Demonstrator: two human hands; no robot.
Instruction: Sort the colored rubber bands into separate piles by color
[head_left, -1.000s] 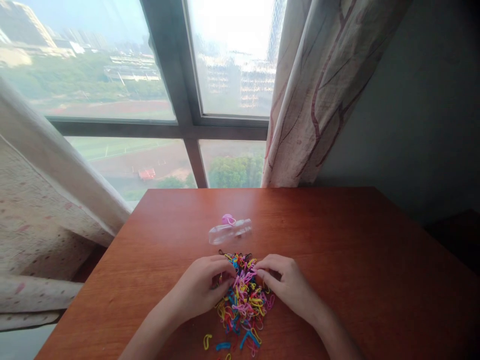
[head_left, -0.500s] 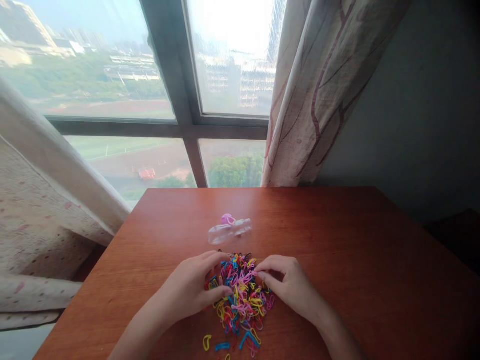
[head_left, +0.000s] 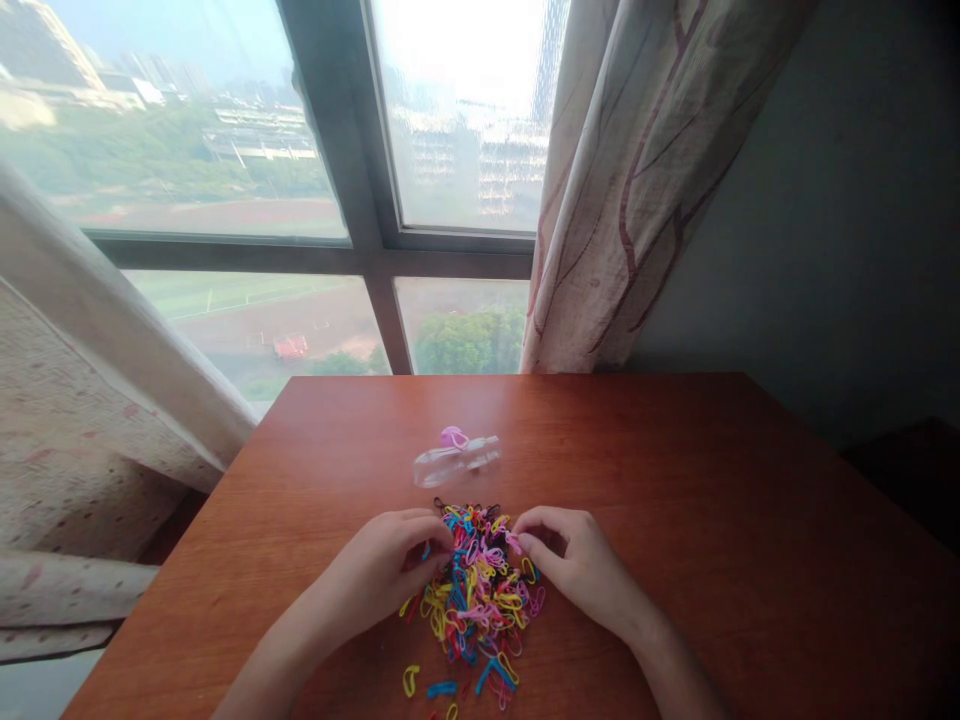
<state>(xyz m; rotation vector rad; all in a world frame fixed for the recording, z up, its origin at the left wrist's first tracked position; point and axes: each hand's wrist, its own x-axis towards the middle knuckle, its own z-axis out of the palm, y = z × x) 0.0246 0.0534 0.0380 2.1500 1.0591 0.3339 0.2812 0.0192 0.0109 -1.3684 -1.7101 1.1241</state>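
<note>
Patterned fabric forms the left curtain [head_left: 90,400], which hangs from the upper left and drapes down beside the table's left edge. Next to it, the window [head_left: 330,180] spans the background, with a dark frame dividing the panes.

Reddish-brown wood forms the table [head_left: 712,520], which carries all items in work.

Left hand [head_left: 382,575]: rests on the table at the left edge of the pile, fingers curled inward. The fingertips [head_left: 435,535] are pinched among the bands at the pile's upper left. Whether a single band is gripped cannot be told.

Pile of small rubber bands [head_left: 480,600]: lies on the table between the two hands, near the front edge. Colours visible are yellow, pink, blue, red and black. A few loose bands, including a yellow band [head_left: 409,680], lie apart at the near side of the pile.

Clear plastic container [head_left: 456,462]: lies on its side just beyond the pile, not touching either hand. A pink band [head_left: 453,437] sits at its far side.

Right hand [head_left: 577,570]: rests on the table at the right edge of the pile. Thumb and forefinger are closed on a pink band at the pile's upper right.

Right curtain [head_left: 645,170]: pale fabric with red-brown lines, hanging behind the table's far edge, next to a dark wall [head_left: 840,220].
</note>
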